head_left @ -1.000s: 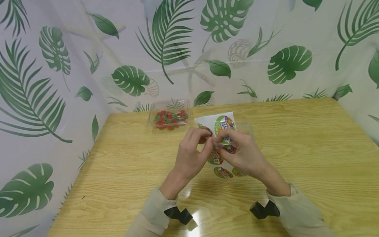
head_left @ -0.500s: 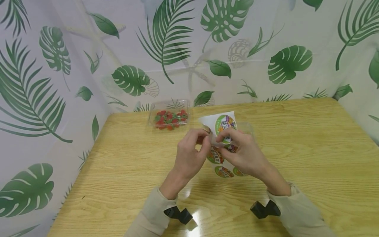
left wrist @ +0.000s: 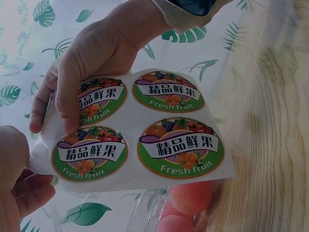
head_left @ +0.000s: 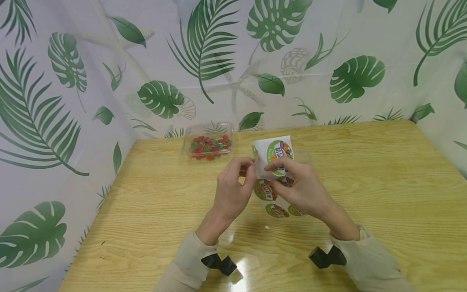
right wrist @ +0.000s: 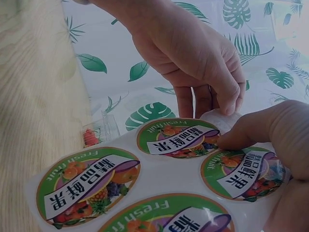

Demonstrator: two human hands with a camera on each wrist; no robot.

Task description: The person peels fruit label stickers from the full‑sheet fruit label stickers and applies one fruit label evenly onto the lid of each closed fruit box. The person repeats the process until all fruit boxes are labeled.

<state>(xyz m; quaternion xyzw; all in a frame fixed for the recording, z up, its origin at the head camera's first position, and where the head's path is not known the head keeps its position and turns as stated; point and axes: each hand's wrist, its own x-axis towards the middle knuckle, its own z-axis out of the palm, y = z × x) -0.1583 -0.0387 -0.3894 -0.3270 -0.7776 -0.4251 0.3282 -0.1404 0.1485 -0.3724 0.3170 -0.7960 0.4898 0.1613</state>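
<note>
In the head view a white sheet of oval fruit stickers (head_left: 262,148) is held up off the table, bent over near its middle. My right hand (head_left: 300,182) grips it, thumb below and fingers over a sticker. On the sheet's left side my left hand (head_left: 235,184) pinches a pale, thin piece (right wrist: 219,118), seemingly a sticker's underside, at the edge. The left wrist view shows several green-bordered "Fresh fruit" stickers (left wrist: 181,145) flat on the sheet. My left fingertips are partly hidden in the head view.
A clear lidded box (head_left: 208,142) of strawberries stands at the back of the wooden table (head_left: 153,219). Another clear container (head_left: 306,156) lies behind the sheet, with red round fruit (left wrist: 193,195) in the left wrist view. A leaf-print cloth (head_left: 219,61) hangs behind.
My left hand has drawn slightly left, away from the right hand. The sheet's upper flap has shifted a little right and turned upright. My right hand keeps its grip.
</note>
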